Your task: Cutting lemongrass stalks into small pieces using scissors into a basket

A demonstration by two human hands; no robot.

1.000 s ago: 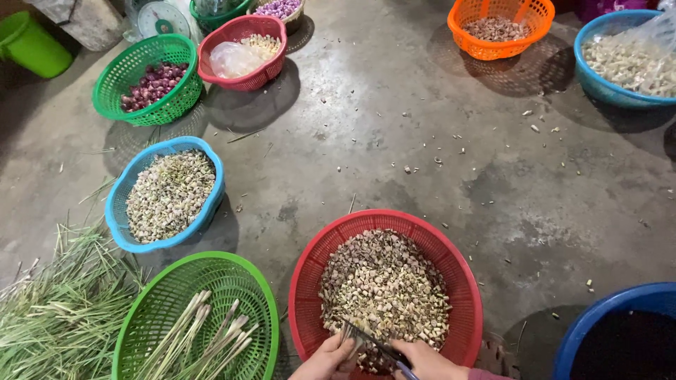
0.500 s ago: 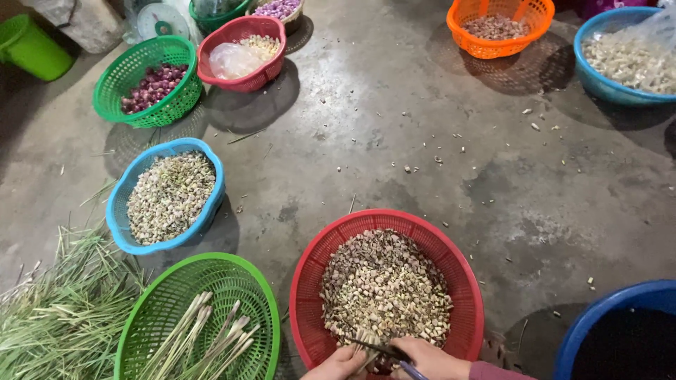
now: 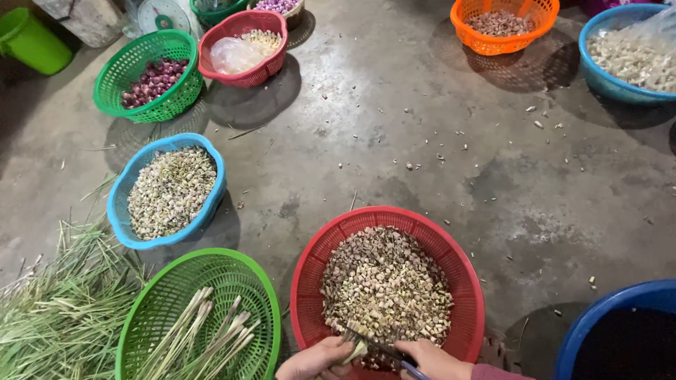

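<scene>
The concrete floor [image 3: 394,141] carries a ring of baskets. At six o'clock sits the big red basket [image 3: 313,281], heaped with chopped lemongrass pieces [image 3: 386,288]. At seven o'clock a green basket [image 3: 151,317] holds whole stalks [image 3: 204,338]; at nine o'clock a blue basket [image 3: 211,158] holds more cut pieces. Over the red basket's near rim, the left hand [image 3: 315,359] grips a stalk end [image 3: 357,350], and the right hand [image 3: 433,360] is closed on a knife [image 3: 384,348]. Slicing seems underway; the next cut needs the stalk fed forward, fingers kept back.
</scene>
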